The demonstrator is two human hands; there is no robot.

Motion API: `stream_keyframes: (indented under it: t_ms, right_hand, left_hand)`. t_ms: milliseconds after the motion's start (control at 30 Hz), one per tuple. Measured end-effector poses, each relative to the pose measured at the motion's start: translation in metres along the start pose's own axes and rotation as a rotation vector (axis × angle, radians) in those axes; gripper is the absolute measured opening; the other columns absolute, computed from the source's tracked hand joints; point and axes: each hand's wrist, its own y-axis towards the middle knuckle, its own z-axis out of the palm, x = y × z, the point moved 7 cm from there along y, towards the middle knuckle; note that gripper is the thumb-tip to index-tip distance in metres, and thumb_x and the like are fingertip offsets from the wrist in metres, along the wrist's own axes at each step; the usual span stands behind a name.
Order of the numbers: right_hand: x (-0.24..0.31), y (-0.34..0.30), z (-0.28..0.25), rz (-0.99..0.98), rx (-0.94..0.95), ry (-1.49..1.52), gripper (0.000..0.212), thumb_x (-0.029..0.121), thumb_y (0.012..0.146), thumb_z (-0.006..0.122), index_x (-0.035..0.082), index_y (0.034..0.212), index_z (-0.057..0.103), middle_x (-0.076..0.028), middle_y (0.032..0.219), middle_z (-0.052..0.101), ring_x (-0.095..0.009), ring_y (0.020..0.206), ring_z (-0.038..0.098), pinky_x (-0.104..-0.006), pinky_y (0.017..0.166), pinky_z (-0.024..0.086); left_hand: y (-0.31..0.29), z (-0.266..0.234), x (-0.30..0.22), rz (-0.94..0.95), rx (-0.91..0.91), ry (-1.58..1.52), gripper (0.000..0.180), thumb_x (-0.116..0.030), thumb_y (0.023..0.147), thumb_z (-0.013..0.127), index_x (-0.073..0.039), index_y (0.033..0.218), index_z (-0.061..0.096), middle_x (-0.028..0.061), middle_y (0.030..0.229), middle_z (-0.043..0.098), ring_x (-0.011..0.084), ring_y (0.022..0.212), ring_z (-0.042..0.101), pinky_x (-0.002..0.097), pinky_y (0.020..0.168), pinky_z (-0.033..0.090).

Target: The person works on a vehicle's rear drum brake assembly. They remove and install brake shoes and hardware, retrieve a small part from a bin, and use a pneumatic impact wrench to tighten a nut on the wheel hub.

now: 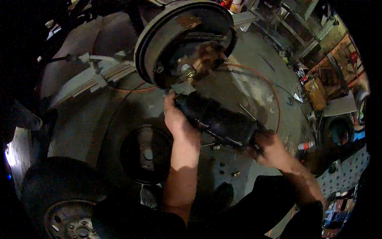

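Across the middle of the view lies a thick, dark cylindrical part (223, 121), tilted down to the right; its exact kind is too dark to tell. My left hand (177, 115) grips its upper-left end. My right hand (268, 147) is closed round its lower-right end. A small grey flat piece (183, 87) shows just above my left fingers, by the cylinder's upper end. Right behind it hangs a large round brake backing plate (149, 51) with rusty parts and a shiny metal fitting (187, 71) at its centre.
A tyre on a steel wheel (63, 179) lies at lower left. A dark round drum (131, 155) sits on the floor beside my left forearm. Small bolts (236, 173) lie between my feet. An orange hose (278, 95) curves across the floor; boxes and a metal frame (310, 44) stand at right.
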Motion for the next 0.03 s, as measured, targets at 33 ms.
stream_keyframes:
  t_ms: [33]
  right_hand:
    - [-0.0052, -0.0003, 0.0024, 0.083, 0.063, -0.029, 0.028, 0.011, 0.069, 0.071, 0.001, 0.092, 0.059, -0.02, 0.084, 0.061, -0.038, 0.075, 0.063, -0.0447, 0.069, 0.05]
  left_hand:
    - [0.0066, -0.0055, 0.0023, -0.021, -0.047, -0.014, 0.041, -0.041, 0.086, 0.051, -0.006, 0.107, 0.06, 0.0104, 0.098, 0.065, 0.0274, 0.084, 0.062, 0.0428, 0.079, 0.049]
